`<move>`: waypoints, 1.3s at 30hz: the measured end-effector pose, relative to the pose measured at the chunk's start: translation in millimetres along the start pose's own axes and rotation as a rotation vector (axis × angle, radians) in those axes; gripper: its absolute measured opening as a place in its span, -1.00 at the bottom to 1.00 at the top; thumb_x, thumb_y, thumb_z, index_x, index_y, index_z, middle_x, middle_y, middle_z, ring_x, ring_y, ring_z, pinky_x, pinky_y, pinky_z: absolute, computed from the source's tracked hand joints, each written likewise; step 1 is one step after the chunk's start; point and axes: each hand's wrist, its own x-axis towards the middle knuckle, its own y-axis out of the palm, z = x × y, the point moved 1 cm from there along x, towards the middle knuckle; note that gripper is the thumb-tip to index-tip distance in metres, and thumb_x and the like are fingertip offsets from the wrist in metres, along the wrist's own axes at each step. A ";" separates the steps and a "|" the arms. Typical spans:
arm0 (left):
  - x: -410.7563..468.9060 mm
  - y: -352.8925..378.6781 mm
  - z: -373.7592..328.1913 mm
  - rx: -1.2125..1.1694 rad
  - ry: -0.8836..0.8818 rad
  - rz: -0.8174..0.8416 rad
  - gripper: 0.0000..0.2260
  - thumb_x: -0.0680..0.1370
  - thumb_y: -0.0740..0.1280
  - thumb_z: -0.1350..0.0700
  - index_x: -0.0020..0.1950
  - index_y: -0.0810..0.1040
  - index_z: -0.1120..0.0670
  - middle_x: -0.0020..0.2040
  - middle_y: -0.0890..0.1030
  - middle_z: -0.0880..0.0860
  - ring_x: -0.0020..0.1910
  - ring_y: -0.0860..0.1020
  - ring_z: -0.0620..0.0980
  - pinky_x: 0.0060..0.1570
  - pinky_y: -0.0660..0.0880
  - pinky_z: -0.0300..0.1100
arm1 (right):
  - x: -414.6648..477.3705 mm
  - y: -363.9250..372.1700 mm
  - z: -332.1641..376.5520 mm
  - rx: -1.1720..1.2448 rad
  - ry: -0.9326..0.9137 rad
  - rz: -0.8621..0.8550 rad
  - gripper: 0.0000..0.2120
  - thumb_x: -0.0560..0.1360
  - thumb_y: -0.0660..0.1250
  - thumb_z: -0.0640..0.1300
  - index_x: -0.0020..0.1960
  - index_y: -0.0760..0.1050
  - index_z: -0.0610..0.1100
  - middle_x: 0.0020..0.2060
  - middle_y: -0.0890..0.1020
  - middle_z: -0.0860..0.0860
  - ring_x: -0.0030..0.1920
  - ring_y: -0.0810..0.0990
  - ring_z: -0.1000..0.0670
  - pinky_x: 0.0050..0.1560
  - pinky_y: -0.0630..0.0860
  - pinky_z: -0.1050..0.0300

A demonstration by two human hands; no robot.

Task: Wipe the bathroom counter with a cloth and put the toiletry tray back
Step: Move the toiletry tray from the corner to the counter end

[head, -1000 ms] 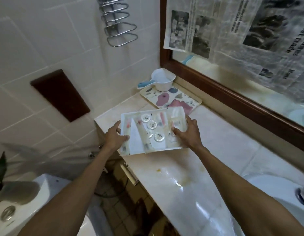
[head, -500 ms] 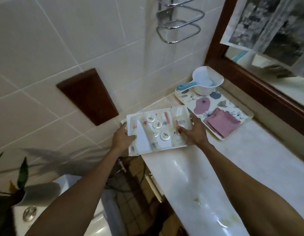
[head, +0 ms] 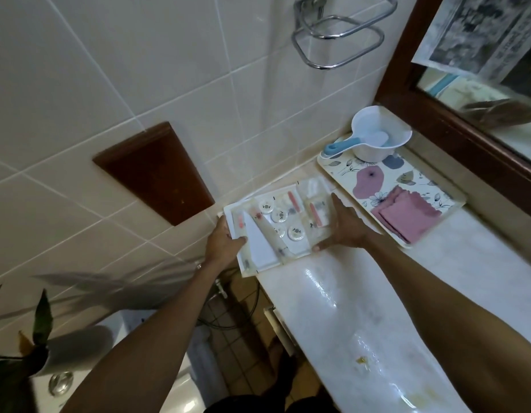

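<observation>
A white toiletry tray with small wrapped items and round lids sits at the far left end of the pale marble counter, against the tiled wall. My left hand grips its left edge and my right hand grips its right edge. A folded pink cloth lies on a floral tray just to the right.
A white scoop with a blue handle stands at the floral tray's far end. A wood-framed mirror runs along the counter's back. Yellowish stains mark the wet counter. A toilet tank and a plant are at lower left.
Both hands have carried the toiletry tray left and back toward the wall corner, and it now rests lower at the counter's end. The camera has swung left.
</observation>
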 end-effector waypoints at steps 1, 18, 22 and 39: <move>0.8 0.7 -0.4 -0.005 -0.004 0.000 -0.42 0.54 0.49 0.22 0.52 0.40 0.00 0.33 0.62 0.08 0.30 0.59 0.13 0.21 0.60 0.07 | -2.2 -1.9 -1.1 -0.060 -0.019 0.049 0.59 -0.09 0.68 0.29 0.61 -0.30 0.02 0.61 0.02 -0.01 0.58 0.02 -0.18 0.52 0.13 -0.24; 6.2 22.6 -15.1 -0.057 -0.104 -0.002 -0.31 0.63 0.41 0.11 0.67 0.13 0.02 0.32 0.59 0.12 0.25 0.62 0.15 0.15 0.66 0.07 | 19.1 -21.8 -24.8 0.106 -0.119 -0.231 0.12 0.02 0.72 -0.10 0.49 0.28 0.01 0.26 0.61 -0.04 0.25 0.55 -0.12 0.13 0.50 0.05; 5.9 22.5 -15.4 -0.031 -0.122 -0.019 -0.27 0.63 0.41 0.07 0.69 0.08 0.00 0.33 0.59 0.12 0.23 0.62 0.15 0.13 0.66 0.07 | 21.9 -18.0 -27.2 0.134 -0.063 -0.267 0.12 0.05 0.69 -0.12 0.52 0.26 -0.02 0.29 0.57 -0.12 0.31 0.50 -0.15 0.23 0.48 -0.03; -13.7 18.2 -46.9 0.513 0.087 -0.225 -0.54 0.69 0.26 -0.04 0.55 0.35 0.10 0.38 0.56 0.14 0.27 0.60 0.16 0.08 0.52 0.01 | -15.9 -21.1 -18.9 0.044 0.037 -0.429 -0.34 0.34 0.55 -0.01 0.38 0.41 -0.04 0.18 0.64 -0.10 0.16 0.59 -0.19 0.01 0.41 0.05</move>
